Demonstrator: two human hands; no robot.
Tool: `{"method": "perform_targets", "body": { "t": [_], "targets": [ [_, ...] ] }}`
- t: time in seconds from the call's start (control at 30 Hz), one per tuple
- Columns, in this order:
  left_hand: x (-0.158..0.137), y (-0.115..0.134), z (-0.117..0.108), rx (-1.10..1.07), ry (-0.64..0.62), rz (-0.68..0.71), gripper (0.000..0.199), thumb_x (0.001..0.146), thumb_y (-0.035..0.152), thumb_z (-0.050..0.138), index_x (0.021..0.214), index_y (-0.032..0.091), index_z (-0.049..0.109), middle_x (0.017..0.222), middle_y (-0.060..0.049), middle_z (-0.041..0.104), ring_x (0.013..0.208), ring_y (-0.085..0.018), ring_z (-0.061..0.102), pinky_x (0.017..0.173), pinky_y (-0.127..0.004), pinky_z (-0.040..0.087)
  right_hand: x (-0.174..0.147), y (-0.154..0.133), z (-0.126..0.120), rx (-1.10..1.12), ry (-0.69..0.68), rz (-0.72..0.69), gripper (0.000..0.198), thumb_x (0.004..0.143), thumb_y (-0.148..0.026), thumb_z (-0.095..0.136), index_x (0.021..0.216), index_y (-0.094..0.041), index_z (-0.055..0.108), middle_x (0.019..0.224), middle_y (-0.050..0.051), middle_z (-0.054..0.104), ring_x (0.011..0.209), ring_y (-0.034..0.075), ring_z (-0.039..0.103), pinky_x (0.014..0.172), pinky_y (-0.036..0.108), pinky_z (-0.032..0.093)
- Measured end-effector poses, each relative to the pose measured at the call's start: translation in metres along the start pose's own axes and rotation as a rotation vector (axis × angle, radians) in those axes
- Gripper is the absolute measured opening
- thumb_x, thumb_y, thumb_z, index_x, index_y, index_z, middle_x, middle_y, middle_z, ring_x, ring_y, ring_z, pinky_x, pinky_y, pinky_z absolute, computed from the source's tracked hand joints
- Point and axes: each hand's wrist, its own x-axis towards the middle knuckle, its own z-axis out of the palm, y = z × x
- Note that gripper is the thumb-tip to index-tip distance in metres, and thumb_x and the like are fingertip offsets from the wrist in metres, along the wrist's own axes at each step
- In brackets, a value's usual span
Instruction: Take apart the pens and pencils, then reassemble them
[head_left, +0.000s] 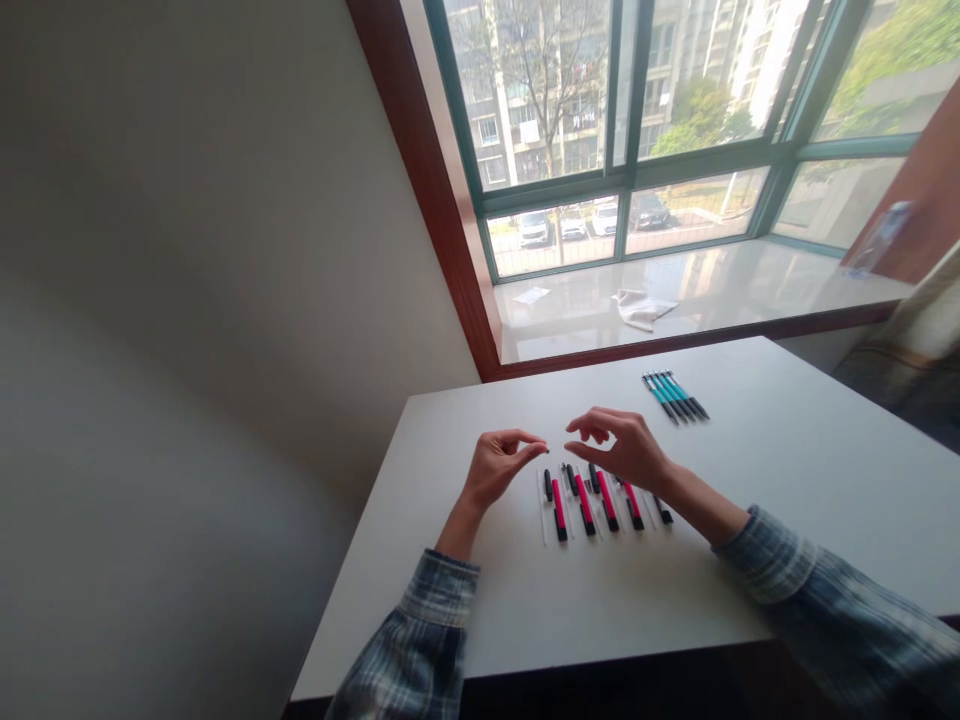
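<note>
My left hand [496, 465] is closed in a pinch above the table, with a tiny dark piece [547, 451] at the tips of thumb and forefinger; its kind is too small to make out. Facing it, my right hand [621, 447] has thumb and forefinger apart and nothing visible between them. Below both hands lies a row of pen parts: several red barrels with black ends [560, 510], short black pieces [548, 486] and thin white refills [544, 508]. My right hand and wrist cover part of the row's right side.
At the back right of the white table [465, 620] lie several teal pens with black grips [675, 396], side by side. Behind the table, a windowsill holds a white cloth [643, 309], a sheet of paper [532, 296] and a clear bottle [879, 240]. A wall stands on the left.
</note>
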Motion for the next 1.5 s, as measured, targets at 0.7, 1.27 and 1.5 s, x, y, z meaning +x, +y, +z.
{"method": "perform_targets", "body": {
  "t": [0.7,1.27,1.5],
  "targets": [
    [-0.011,0.021,-0.013,0.301,-0.335,0.066,0.077,0.076,0.026,0.076,0.148,0.034,0.051,0.113,-0.005,0.063,0.098,-0.022,0.057,0.095,-0.038,0.049,-0.001,0.011,0.008,-0.020,0.185,0.170,0.020,0.096,-0.029,0.061,0.114,-0.024,0.068,0.091,0.005,0.075,0.071,0.018,0.066,0.070,0.036,0.060],
    [-0.018,0.014,-0.001,0.380,-0.459,0.101,0.087,0.074,0.036,0.081,0.153,0.034,0.044,0.125,-0.009,0.063,0.107,-0.029,0.060,0.097,-0.043,0.050,-0.002,0.011,0.012,0.017,0.160,0.200,0.020,0.096,-0.030,0.059,0.113,-0.024,0.069,0.086,0.003,0.073,0.069,0.017,0.064,0.069,0.034,0.059],
    [-0.018,0.013,0.002,0.400,-0.456,0.129,0.083,0.075,0.035,0.081,0.151,0.033,0.046,0.125,-0.008,0.064,0.112,-0.031,0.058,0.101,-0.044,0.047,-0.001,0.009,0.011,0.038,0.151,0.203,0.021,0.096,-0.032,0.058,0.113,-0.025,0.068,0.090,0.004,0.075,0.072,0.018,0.067,0.069,0.035,0.060]
  ]
}}
